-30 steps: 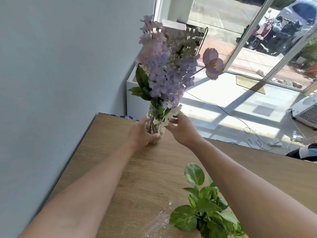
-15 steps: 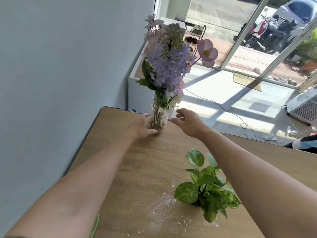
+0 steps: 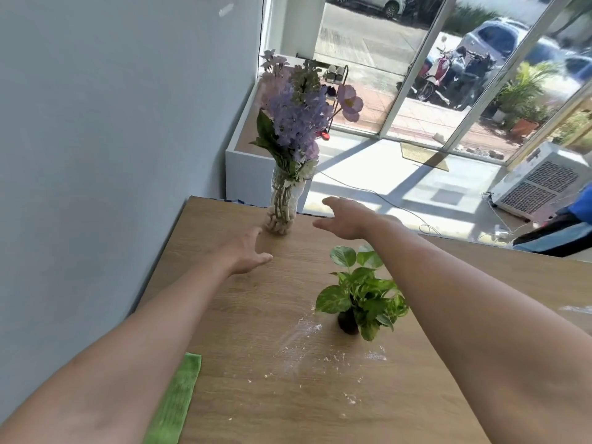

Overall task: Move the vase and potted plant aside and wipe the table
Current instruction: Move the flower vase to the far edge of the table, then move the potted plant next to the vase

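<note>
A clear glass vase point(image 3: 283, 205) with purple and pink flowers stands upright at the far edge of the wooden table point(image 3: 243, 318). My left hand point(image 3: 246, 253) hovers just in front of it, fingers relaxed, holding nothing. My right hand point(image 3: 347, 217) is spread open to the right of the vase, apart from it. A small potted plant point(image 3: 358, 294) in a dark pot stands mid-table under my right forearm. White crumbs and powder point(image 3: 307, 341) lie scattered in front of the pot. A green cloth point(image 3: 176, 402) lies near the table's left front.
A grey wall runs close along the table's left side. Beyond the far edge are a white cabinet point(image 3: 246, 168), cables on the sunlit floor and a white appliance point(image 3: 541, 184). Large windows show a street outside.
Both hands have let go of the vase, which now stands on the table's far edge, and have drawn back from it. The view has pulled back, showing the green cloth.
</note>
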